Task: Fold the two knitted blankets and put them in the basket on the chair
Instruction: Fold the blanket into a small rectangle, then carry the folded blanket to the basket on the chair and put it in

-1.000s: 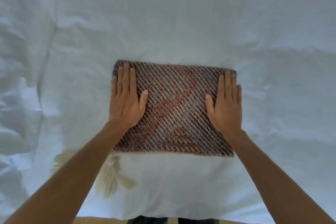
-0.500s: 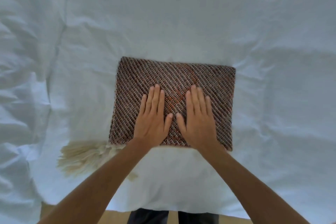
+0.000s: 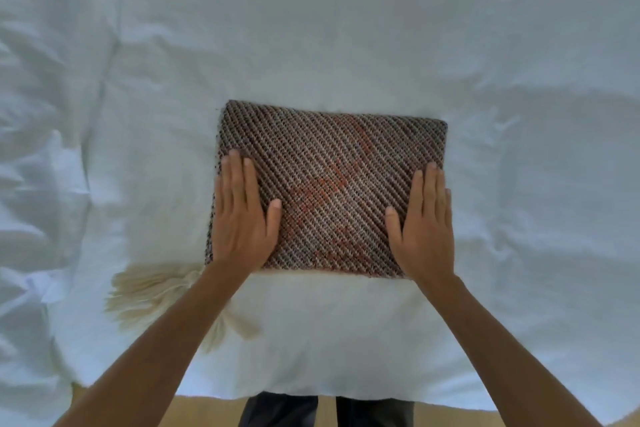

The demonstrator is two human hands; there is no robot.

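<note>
A brown knitted blanket [image 3: 332,184] with orange flecks lies folded into a thick rectangle on the white bed. My left hand [image 3: 240,215] presses flat on its left edge, fingers straight. My right hand [image 3: 424,222] presses flat on its right edge in the same way. A cream knitted blanket [image 3: 311,315] lies spread under the brown one, nearer to me, with its tassel fringe [image 3: 149,295] sticking out at the left. No basket or chair is in view.
A wrinkled white bed cover [image 3: 346,28] fills nearly the whole view. The bed's near edge runs along the bottom, with tan floor [image 3: 207,412] and my dark trouser legs [image 3: 325,409] below it.
Both hands slid from the middle of the brown blanket outward to its left and right edges, smoothing it. The blanket itself stayed in place.
</note>
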